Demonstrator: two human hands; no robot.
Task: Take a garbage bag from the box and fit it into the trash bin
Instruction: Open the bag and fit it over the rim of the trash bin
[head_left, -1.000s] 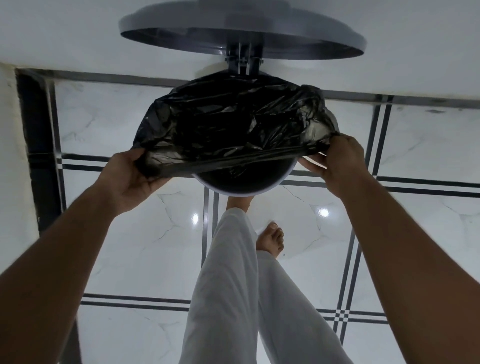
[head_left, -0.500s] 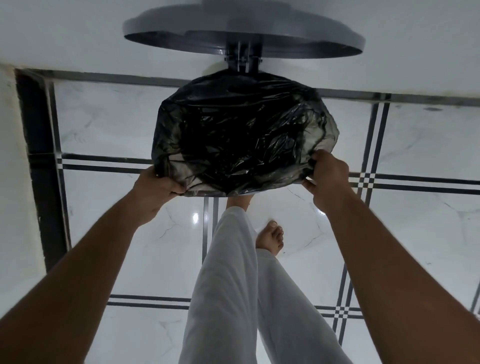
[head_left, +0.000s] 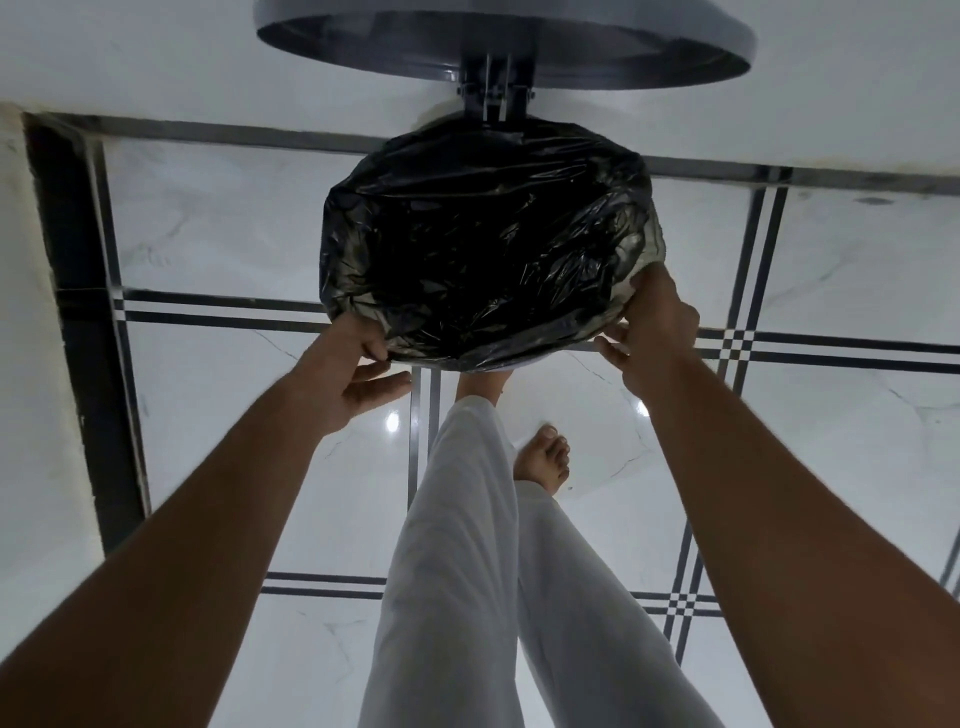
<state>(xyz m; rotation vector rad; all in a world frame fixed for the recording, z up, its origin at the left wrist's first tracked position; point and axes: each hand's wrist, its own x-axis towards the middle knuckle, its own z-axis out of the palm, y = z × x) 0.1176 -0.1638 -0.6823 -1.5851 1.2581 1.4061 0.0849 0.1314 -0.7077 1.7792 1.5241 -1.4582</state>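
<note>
The black garbage bag (head_left: 488, 244) is stretched over the mouth of the round trash bin, hiding almost all of its rim and body. The bin's grey lid (head_left: 519, 57) stands open behind it on a hinge (head_left: 496, 101). My left hand (head_left: 348, 379) is at the near-left of the rim, fingertips pinching the bag's edge while the other fingers spread below. My right hand (head_left: 654, 327) grips the bag's edge at the near-right of the rim. No bag box is in view.
My legs in white trousers (head_left: 467, 571) and a bare foot (head_left: 543, 457) stand just in front of the bin on white marble tiles with black stripes. A white wall runs behind the bin, and a dark strip (head_left: 88, 338) borders the floor at left.
The bag's front edge, first held above the bin's mouth, has been pulled down over the near rim. Both hands have moved lower and closer in along the rim.
</note>
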